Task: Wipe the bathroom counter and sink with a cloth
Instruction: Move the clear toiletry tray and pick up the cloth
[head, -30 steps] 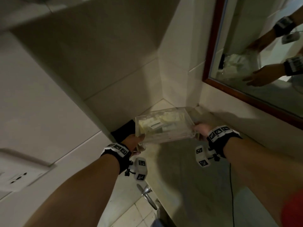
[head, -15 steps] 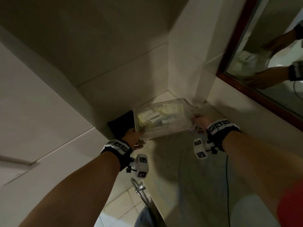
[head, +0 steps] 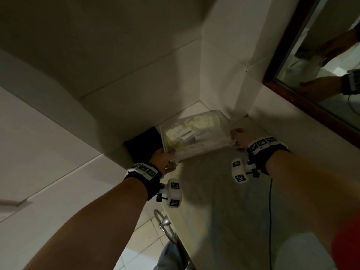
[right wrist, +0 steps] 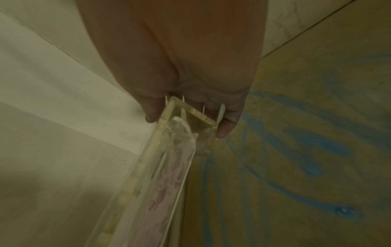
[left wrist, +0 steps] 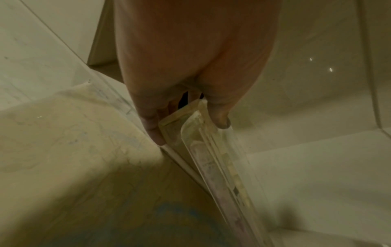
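A clear plastic box with pale packets inside is held over the far corner of the stone counter. My left hand grips its near left corner, thumb on top and fingers beneath, as the left wrist view shows at the box. My right hand grips the right end; in the right wrist view its fingers wrap the box edge. A black cloth lies at the counter's left edge against the wall. The sink is out of view.
Tiled walls close the corner behind the box. A wood-framed mirror hangs on the right wall. A metal towel ring juts below the counter's left edge. A thin black cable runs across the counter. Blue streaks mark the counter.
Both hands have carried the clear box farther back toward the wall corner and lower over the counter. Both grips are unchanged.
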`<state>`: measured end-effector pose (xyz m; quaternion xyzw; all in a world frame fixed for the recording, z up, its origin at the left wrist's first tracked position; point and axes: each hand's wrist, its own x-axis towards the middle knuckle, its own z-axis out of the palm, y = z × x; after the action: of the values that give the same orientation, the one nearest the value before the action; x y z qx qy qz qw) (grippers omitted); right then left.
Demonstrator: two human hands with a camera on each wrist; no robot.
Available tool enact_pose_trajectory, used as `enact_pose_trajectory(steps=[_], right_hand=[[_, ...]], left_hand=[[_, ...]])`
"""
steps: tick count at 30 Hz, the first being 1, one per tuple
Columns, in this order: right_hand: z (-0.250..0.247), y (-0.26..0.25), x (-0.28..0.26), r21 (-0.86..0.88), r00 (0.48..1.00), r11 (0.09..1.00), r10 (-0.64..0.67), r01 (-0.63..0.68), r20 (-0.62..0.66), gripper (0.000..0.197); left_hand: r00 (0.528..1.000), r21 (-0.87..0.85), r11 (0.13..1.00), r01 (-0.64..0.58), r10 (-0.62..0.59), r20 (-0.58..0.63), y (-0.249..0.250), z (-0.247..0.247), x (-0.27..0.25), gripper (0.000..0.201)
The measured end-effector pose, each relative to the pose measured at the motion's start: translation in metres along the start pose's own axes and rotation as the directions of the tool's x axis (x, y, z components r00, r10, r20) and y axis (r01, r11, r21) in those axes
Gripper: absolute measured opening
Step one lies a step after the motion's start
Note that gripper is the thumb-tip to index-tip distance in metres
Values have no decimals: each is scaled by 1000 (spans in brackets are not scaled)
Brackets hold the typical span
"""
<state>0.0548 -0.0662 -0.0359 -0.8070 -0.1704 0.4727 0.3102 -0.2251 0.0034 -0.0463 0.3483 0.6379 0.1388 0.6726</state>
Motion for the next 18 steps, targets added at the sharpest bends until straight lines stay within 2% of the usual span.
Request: enact_pose_trajectory(steps=[3, 6, 7, 10, 12, 13, 15, 18], right_hand=[[-1, 0, 16, -53, 1000, 999, -9, 10, 6, 39], [3, -12, 20, -69, 1000, 998, -13, 14, 19, 18], [4, -17, 19, -53, 1000, 999, -12, 13, 15, 14], [3, -18, 25, -9, 999, 999, -45, 45, 5, 19], [1, -17, 25, 7, 997, 997, -72, 72, 22, 6], [0, -14, 28, -26, 996, 996, -80, 81, 30, 19], [-1, -15, 23, -212, 998, 975, -67, 64, -6, 53], [2, -12, 19, -363, 1000, 932, 7, -9, -6, 65]], left_hand=[[1000, -26, 1000, -1, 1, -13, -3, 1, 8, 27], [1000, -55, 998, -6, 5, -28, -4, 3, 12, 19], [999, -65, 998, -12, 10, -37, -3, 4, 14, 20], [998, -99, 995, -22, 16, -62, 2, 8, 16, 28], [997, -119, 993, -20, 10, -80, 4, 9, 19, 33], [996, -126, 992, -24, 12, -91, 4, 9, 21, 35], [993, -139, 989, -44, 28, -113, 4, 10, 24, 40], [988, -145, 987, -69, 47, -148, 3, 14, 27, 47]])
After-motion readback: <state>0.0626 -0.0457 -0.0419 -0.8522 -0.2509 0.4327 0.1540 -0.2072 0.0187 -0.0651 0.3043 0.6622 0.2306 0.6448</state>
